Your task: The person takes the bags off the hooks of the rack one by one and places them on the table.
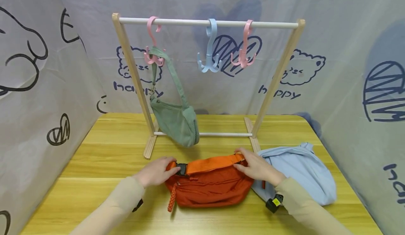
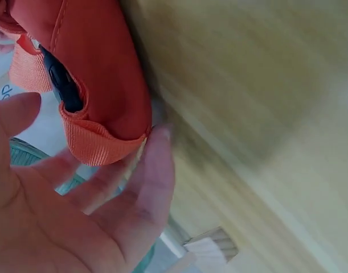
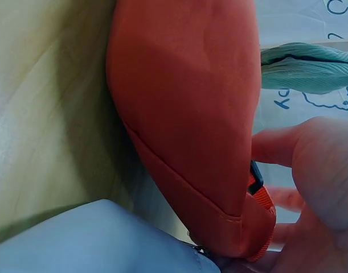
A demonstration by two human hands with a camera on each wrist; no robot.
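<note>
Dark-blue lettering [image 1: 280, 93]: I read "happy" twice on rear cloth [image 1: 221, 94]; partial "ha" on right-hand cloth [image 1: 354, 147].

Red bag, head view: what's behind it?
Farther back: tabletop, rack and the hanging green bag. Whatever sits directly behind the red bag is covered; can't tell.

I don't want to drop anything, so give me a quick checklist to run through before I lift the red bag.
1. Left hand at the buckle end of the red bag: ok.
2. Right hand at its other end: ok.
3. Firm grip: cannot tell; pressure doesn't show.
4. Black buckle fully locked: cannot tell; it is partly hidden.
5. Space around the bag: not ok; the light blue bag crowds its right end.
6. Free hooks: ok; the blue hook and right-hand pink hook hold nothing.
</note>
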